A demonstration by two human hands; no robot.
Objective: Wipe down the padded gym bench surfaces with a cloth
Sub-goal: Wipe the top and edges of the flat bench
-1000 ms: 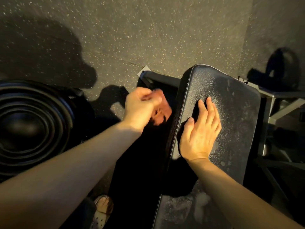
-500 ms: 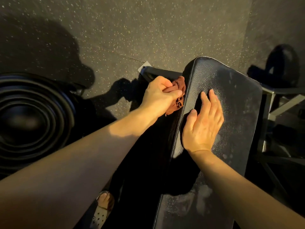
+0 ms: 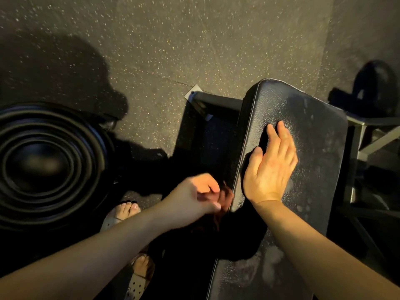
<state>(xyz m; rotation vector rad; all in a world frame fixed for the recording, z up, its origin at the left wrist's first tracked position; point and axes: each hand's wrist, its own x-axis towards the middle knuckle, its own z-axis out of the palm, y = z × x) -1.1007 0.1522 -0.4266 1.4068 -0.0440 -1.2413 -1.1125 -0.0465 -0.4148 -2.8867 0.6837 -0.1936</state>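
While right hand (image 3: 270,169) lies flat, fingers straight, on bench pad (image 3: 313,148), left hand (image 3: 192,195) fingers clutch cloth (image 3: 225,199) at pad edge.

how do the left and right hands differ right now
The left hand is curled around a reddish-brown cloth; the right hand lies flat with straight fingers, holding nothing. The left hand is at the bench pad's side edge; the right hand rests on its top. The left hand looks blurred, the right hand sharp. Both are bare.
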